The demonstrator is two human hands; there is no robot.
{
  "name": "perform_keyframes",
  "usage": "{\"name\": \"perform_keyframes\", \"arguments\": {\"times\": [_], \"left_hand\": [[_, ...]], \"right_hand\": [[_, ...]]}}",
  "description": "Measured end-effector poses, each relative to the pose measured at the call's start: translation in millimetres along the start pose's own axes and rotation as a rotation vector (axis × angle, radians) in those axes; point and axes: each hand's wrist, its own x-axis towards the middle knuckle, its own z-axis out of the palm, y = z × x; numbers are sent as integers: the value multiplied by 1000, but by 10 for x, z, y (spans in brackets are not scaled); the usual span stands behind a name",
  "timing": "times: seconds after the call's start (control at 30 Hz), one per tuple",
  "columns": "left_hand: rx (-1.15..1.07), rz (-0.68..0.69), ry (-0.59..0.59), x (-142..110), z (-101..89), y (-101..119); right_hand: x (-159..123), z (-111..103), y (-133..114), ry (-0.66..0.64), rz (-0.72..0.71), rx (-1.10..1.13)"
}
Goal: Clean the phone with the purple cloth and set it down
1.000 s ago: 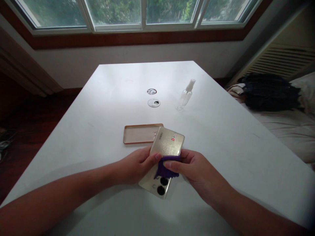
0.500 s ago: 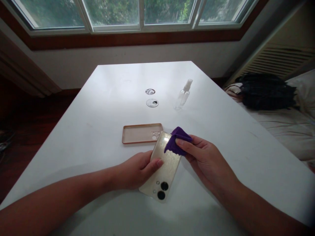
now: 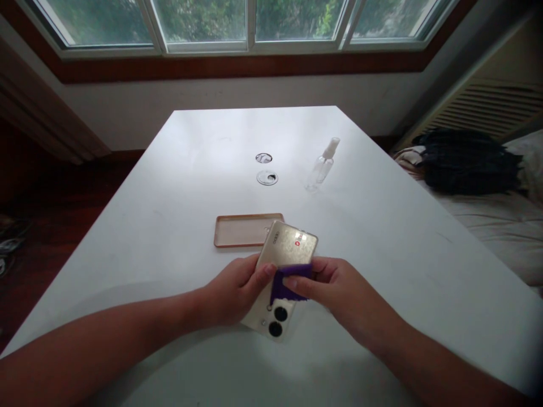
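1. Left hand (image 3: 233,291): closed partway around the long left edge of a pale gold phone (image 3: 292,240). Thumb lies across the back panel; the other fingers are hidden, so their exact curl cannot be told.

2. Right hand (image 3: 337,291): grasping a purple cloth (image 3: 280,293). Thumb is on top of the cloth and presses it toward the phone's back; the index finger bends at the phone's right edge. Remaining fingers are mostly out of sight.

3. Phone: between the two hands, over the near part of the white table (image 3: 169,186), back side up, lying at a slant. The two dark camera lenses (image 3: 278,321) are at the end nearest the person; printed lettering is at the far end. Whether any edge touches the table cannot be told.

4. Cloth: folded, spread over the middle of the back panel, just beyond the lenses.

5. Phone case (image 3: 237,232): brown-rimmed, flat on the table, open side up, beyond the left hand. The phone's far end covers its right end in this view.

6. Spray bottle (image 3: 323,167): clear, white-topped, upright on the table farther off, to the right of two round fittings (image 3: 267,178).
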Motion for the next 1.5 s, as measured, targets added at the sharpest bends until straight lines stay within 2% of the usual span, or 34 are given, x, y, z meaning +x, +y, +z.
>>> {"name": "perform_keyframes", "arguments": {"times": [0.1, 0.17, 0.33, 0.5, 0.67, 0.83, 1.0, 1.17, 1.27, 1.37, 1.5], "left_hand": [[-10, -26, 58, 61, 27, 8], [-28, -38, 54, 102, 37, 32], [-24, -31, -67, 135, 14, 113], [57, -29, -111, 22, -26, 151], [98, -60, -198, -52, -55, 101], [136, -59, -228, -62, -79, 49], [162, -25, -179, -111, -107, 34], [150, 111, -81, -109, -127, 3], [163, 182, -50, -81, -128, -47], [242, 255, -51, -52, -133, -133], [328, 348, -32, -26, -155, -229]], "right_hand": [[1, -18, 37, -102, 54, 12], [0, -37, 49, -108, 71, 26], [-16, -35, 50, -15, 81, 52], [-15, 6, 38, 79, 18, 125], [38, 3, 13, 175, -68, 215], [79, -18, -10, 195, -133, 237], [46, -27, -46, 167, -151, 56], [-52, 33, -50, -32, -102, -90], [-83, 44, -11, -64, -138, -229], [-95, 41, 33, -8, -261, -376], [-121, 61, 20, 123, -598, -634]]}}
